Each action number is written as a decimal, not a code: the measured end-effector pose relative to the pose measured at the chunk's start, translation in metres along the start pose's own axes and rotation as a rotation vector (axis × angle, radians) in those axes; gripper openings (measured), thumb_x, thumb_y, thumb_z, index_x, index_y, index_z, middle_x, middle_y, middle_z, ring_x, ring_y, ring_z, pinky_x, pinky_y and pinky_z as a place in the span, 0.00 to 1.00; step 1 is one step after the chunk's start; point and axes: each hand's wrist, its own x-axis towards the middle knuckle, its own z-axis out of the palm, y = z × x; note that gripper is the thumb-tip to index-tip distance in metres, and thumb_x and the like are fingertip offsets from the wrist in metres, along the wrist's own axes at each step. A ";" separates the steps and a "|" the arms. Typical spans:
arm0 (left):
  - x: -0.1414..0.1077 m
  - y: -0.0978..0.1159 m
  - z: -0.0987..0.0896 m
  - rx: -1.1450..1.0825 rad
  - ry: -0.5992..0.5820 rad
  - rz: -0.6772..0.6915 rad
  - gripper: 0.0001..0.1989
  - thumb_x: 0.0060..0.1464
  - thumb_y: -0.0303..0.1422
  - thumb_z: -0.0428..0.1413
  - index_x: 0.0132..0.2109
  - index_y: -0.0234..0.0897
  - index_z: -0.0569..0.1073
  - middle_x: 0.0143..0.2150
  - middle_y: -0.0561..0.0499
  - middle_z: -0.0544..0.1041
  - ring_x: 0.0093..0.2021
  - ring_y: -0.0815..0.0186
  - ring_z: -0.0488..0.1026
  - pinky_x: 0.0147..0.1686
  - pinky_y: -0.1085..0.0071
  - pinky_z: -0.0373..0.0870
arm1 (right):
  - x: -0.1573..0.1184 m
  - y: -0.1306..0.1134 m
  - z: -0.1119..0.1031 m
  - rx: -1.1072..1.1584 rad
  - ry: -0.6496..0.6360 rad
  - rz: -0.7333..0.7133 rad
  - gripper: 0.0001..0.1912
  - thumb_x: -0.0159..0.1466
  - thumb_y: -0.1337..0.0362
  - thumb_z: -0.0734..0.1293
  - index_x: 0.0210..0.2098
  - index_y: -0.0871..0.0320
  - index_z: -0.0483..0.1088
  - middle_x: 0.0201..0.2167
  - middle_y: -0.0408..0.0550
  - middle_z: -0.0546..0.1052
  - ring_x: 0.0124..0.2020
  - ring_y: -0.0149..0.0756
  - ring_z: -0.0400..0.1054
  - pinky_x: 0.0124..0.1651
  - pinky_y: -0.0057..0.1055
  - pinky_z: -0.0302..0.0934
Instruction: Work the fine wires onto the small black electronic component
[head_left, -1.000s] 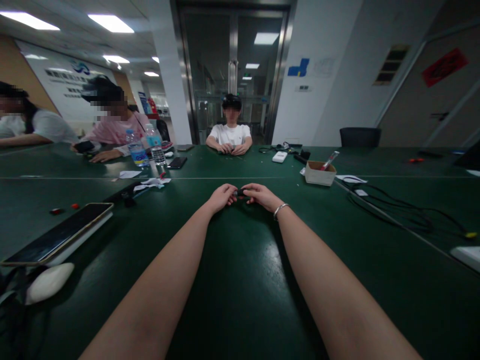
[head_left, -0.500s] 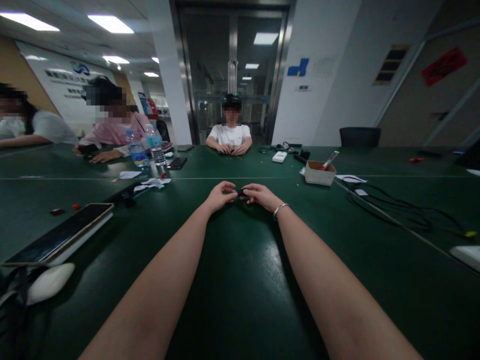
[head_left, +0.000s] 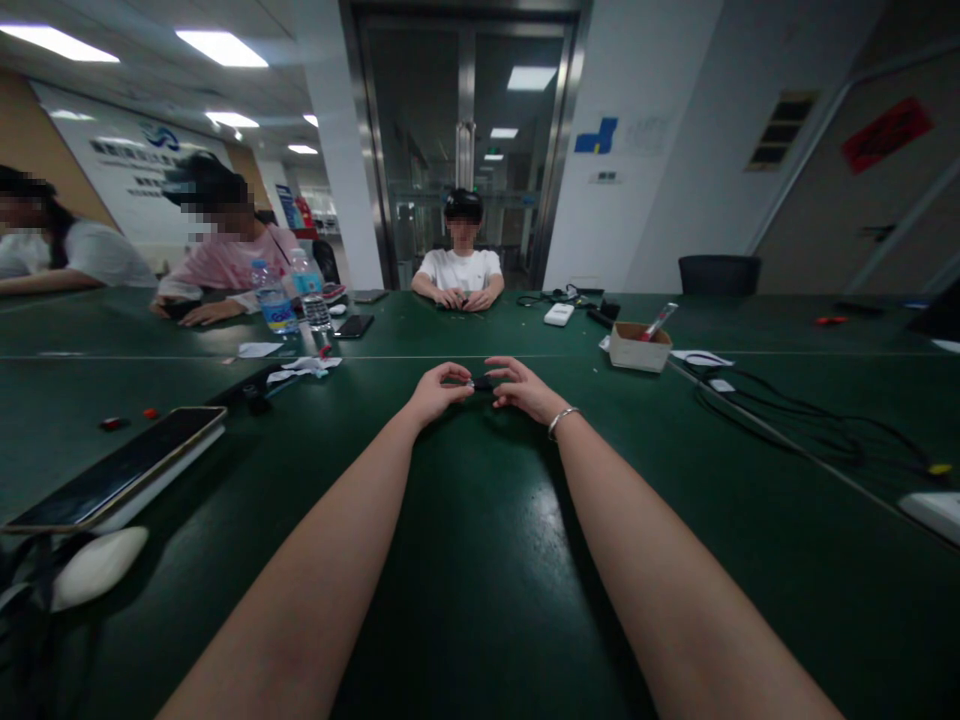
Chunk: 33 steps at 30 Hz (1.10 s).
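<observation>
Over the green tabletop (head_left: 480, 560), my left hand (head_left: 439, 393) pinches a small dark piece (head_left: 482, 383) by its pale, shiny end. The piece is too small for me to tell its kind. Just to its right is my right hand (head_left: 529, 390), with a silver bracelet (head_left: 562, 424) at the wrist. Its fingers are spread and curved around the dark piece's free end, seemingly apart from it.
A phone (head_left: 127, 465) on a white box and a white rounded object (head_left: 101, 567) lie at left. Water bottles (head_left: 275, 300) stand farther back. Ahead right is a small carton (head_left: 640, 347), with black cables (head_left: 795, 405) beyond. A person (head_left: 459, 272) sits opposite; two more sit at left.
My right hand has let go of the small dark piece and its fingers have spread upward and right. My left hand still holds the piece in about the same place.
</observation>
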 end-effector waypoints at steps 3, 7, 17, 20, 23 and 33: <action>0.001 -0.001 0.000 -0.001 -0.001 0.005 0.15 0.38 0.29 0.64 0.36 0.34 0.71 0.36 0.49 0.73 0.33 0.68 0.72 0.33 0.69 0.70 | 0.002 0.000 0.001 -0.020 0.026 0.026 0.22 0.56 0.74 0.68 0.49 0.56 0.65 0.28 0.39 0.73 0.17 0.21 0.64 0.28 0.23 0.69; 0.003 -0.003 0.000 -0.003 -0.018 0.008 0.16 0.38 0.30 0.64 0.36 0.34 0.70 0.36 0.49 0.73 0.32 0.68 0.72 0.35 0.68 0.70 | 0.008 0.003 0.002 -0.116 0.037 0.076 0.10 0.65 0.61 0.62 0.42 0.62 0.68 0.22 0.45 0.74 0.15 0.24 0.63 0.23 0.22 0.66; 0.002 -0.001 0.000 0.072 0.015 0.041 0.15 0.37 0.31 0.64 0.34 0.34 0.70 0.35 0.50 0.74 0.32 0.68 0.71 0.39 0.67 0.68 | 0.005 0.000 0.003 -0.079 0.068 0.053 0.13 0.62 0.67 0.65 0.46 0.58 0.64 0.28 0.42 0.72 0.15 0.22 0.63 0.24 0.23 0.67; 0.002 -0.001 0.000 0.061 0.012 0.047 0.15 0.36 0.32 0.65 0.33 0.34 0.70 0.34 0.51 0.74 0.33 0.68 0.71 0.39 0.67 0.67 | 0.007 0.000 0.004 -0.148 0.060 0.092 0.07 0.64 0.66 0.62 0.41 0.62 0.65 0.24 0.44 0.72 0.15 0.23 0.63 0.21 0.21 0.64; 0.002 -0.002 0.000 0.057 0.015 0.040 0.15 0.36 0.32 0.65 0.32 0.34 0.69 0.33 0.51 0.73 0.32 0.68 0.71 0.38 0.68 0.67 | 0.003 -0.002 0.002 -0.057 0.014 0.031 0.23 0.56 0.76 0.67 0.48 0.54 0.61 0.35 0.43 0.73 0.20 0.22 0.67 0.26 0.22 0.68; 0.003 -0.004 0.000 0.044 0.022 0.047 0.16 0.34 0.34 0.66 0.31 0.35 0.69 0.32 0.52 0.74 0.32 0.68 0.71 0.38 0.68 0.67 | 0.012 0.005 0.005 -0.064 0.140 0.108 0.11 0.65 0.59 0.63 0.39 0.61 0.66 0.23 0.45 0.72 0.15 0.23 0.63 0.21 0.22 0.66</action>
